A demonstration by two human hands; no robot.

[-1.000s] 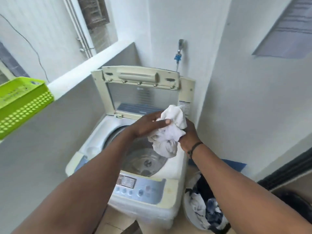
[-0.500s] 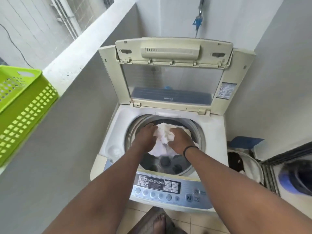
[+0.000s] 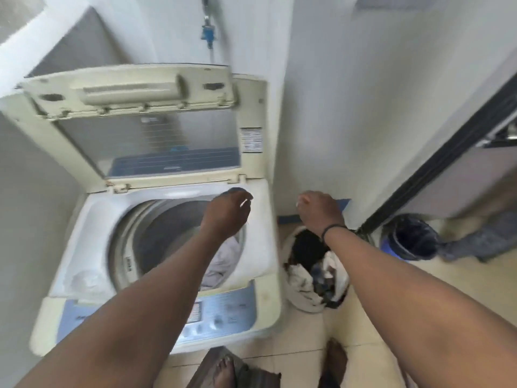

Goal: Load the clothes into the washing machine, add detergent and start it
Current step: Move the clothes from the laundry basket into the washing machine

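White walls close in a tiled corner where the washing machine (image 3: 156, 247) stands lid-up at left of frame, a pale garment (image 3: 223, 261) already in its drum, and the basket (image 3: 313, 301) of mixed clothes (image 3: 316, 267) sits on the floor beside it at centre. Those clothes look soft, light and floppy, best gathered by a bunched handful. The left hand (image 3: 226, 214) hovers over the machine's right edge and the right hand (image 3: 321, 211) above the basket, fingers of both loosely curled, holding nothing.

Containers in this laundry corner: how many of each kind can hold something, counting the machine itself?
Washing machine, lid up, a pale garment in its drum: 1
Laundry basket of mixed clothes on the floor: 1
Dark bucket by the doorway: 1
Total: 3
Both hands, left and right, are empty.
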